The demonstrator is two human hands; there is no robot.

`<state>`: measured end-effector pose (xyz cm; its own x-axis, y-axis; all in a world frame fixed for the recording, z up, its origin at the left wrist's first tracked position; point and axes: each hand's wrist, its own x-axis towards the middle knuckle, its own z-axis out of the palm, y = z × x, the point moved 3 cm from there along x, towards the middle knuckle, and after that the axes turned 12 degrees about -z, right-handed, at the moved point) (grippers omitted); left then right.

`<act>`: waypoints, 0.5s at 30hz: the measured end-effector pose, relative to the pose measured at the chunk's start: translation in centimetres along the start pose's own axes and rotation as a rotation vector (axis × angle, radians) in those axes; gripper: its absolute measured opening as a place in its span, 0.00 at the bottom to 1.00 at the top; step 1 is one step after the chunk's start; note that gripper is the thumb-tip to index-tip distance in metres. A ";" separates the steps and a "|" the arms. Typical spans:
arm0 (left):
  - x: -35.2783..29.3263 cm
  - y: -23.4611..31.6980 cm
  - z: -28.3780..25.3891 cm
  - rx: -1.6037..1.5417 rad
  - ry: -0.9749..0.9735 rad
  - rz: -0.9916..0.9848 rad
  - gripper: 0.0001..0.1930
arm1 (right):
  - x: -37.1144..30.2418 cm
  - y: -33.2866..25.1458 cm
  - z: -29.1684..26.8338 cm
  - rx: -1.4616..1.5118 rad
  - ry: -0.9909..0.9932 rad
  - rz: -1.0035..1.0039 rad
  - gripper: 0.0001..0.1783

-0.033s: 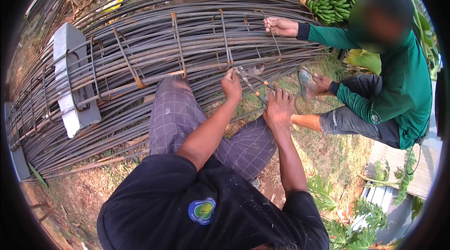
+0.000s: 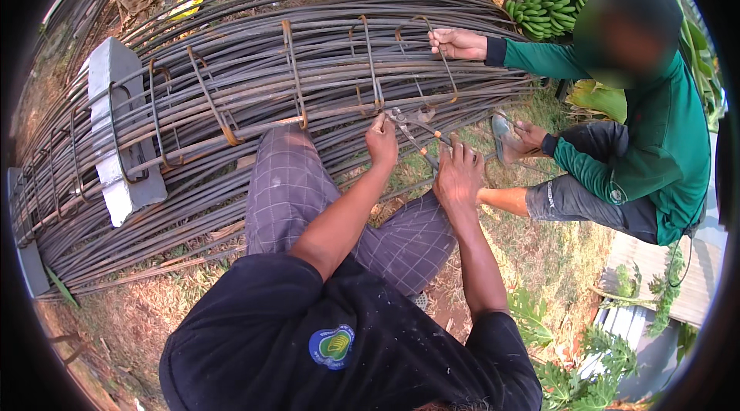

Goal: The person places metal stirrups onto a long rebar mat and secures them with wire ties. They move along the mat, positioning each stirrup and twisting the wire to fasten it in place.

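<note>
My right hand (image 2: 460, 174) is wrapped around the dark handles of a pair of pincers (image 2: 406, 127) with orange bands. Their metal head reaches up to the lower bar of a rebar cage (image 2: 293, 64), close to the corner of a rectangular stirrup (image 2: 371, 57). Just left of that head, my left hand (image 2: 381, 141) is closed with its fingertips pinched at the same corner; what they hold is too small to make out. On the right, a person in a green shirt grips another stirrup (image 2: 445, 64) with one hand (image 2: 458, 43).
Long steel bars (image 2: 200, 218) lie in a wide pile beneath the cage. A grey-white block (image 2: 116, 80) supports it at the left, and a second block (image 2: 29, 257) stands at the far left. Green bananas (image 2: 545, 10) sit at the back right, beside the person (image 2: 663, 149).
The other person's upper hand and the stirrup in it have shifted slightly left. My hands and the pincers stay almost in place.
</note>
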<state>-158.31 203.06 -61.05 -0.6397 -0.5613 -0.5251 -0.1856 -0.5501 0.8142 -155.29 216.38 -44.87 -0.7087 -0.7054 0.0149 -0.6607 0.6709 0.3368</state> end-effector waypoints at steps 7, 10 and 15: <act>0.0 0.4 -0.6 -0.383 -0.335 -0.295 0.21 | 1.7 0.1 1.1 -0.003 -0.065 -0.025 0.23; 0.2 0.8 -0.9 -0.414 -0.399 -0.298 0.17 | 2.0 -0.5 1.6 -0.019 -0.079 -0.019 0.24; -0.1 0.6 -0.7 -0.453 -0.448 -0.342 0.13 | 2.1 -0.7 1.2 -0.044 -0.195 0.013 0.28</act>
<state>-157.86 202.39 -60.71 -0.8637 -0.0580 -0.5006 -0.1646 -0.9064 0.3890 -156.57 214.70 -46.17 -0.7544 -0.6361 -0.1620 -0.6427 0.6657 0.3791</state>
